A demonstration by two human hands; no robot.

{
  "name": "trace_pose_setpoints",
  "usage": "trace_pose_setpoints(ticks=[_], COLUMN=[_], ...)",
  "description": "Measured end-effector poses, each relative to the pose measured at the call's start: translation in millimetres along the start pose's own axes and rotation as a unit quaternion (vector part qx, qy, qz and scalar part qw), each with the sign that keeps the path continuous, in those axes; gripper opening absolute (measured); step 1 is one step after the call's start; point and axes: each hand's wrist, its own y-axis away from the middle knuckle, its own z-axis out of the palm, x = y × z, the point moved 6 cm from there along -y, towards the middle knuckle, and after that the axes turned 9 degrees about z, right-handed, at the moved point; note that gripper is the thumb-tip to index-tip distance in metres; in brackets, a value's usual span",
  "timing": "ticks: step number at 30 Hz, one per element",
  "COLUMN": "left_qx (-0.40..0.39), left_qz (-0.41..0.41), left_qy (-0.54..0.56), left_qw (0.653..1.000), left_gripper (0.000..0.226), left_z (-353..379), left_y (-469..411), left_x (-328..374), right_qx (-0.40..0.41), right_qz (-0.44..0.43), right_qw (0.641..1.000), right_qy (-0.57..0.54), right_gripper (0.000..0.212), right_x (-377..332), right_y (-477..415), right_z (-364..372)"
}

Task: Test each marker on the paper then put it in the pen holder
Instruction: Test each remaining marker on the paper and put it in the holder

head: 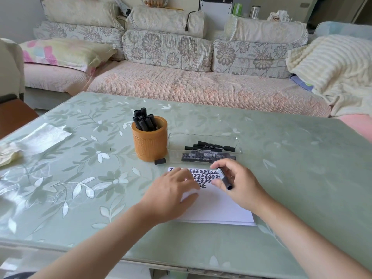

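Pen holder [150,140] left of tray [204,137]

Glossy table cover [281,158], white paper [217,208], clear plastic tray [203,135], textured orange pen holder [150,146]

Pen holder [150,147] mouth crowded with markers [144,121] — tray [173,142] just right, cap [160,161] in front.

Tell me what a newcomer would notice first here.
The right hand grips a marker over the paper, whose top is packed with black test marks; the left hand rests on it. Behind stands an orange pen holder full of markers, beside a clear tray holding more.
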Motion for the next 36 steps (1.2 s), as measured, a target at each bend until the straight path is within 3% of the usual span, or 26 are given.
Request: trace_pose_setpoints(ticks=[2,6,9,13,21,30,36], left_qx=[-0.024,-0.061,-0.078,-0.085,-0.074,-0.080,-0.080], left_qz=[0.019,0.012,0.004,-0.004,-0.003,-0.020,-0.025], left_qy=[0.000,-0.013,-0.018,-0.009,-0.032,-0.024,-0.029], left_qw=[1.000,0.998,0.997,0.996,0.997,0.996,0.996], left_gripper=[0.017,0.028,0.032,0.036,0.033,0.035,0.035], left_z=[8.6,15.9,14.6,13.3,15.7,16.9,16.0], left_y=[3.3,8.2,9.6,9.5,9.2,9.3,9.4], left_x=[6.7,3.9,0.9,1.3,10.1,8.1,7.9], right_qx=[0.015,-0.007,-0.020,0.021,0.007,0.009,-0.006], right_qz=[0.014,0.102,0.144,0.167,0.137,0.070,0.075], right_qw=[0.999,0.981,0.974,0.971,0.982,0.995,0.995], right_qy=[-0.050,-0.167,-0.173,-0.173,-0.127,-0.076,-0.069], right_gripper=[0.012,0.018,0.017,0.007,0.029,0.028,0.029], right_x=[-2.4,3.9,7.5,11.0,21.9,16.8,15.5], right_y=[2.8,3.0,3.2,-1.6,-7.6,-7.8,-6.3], right_z=[-2.0,7.2,16.4,19.2,23.3,25.1,27.1])
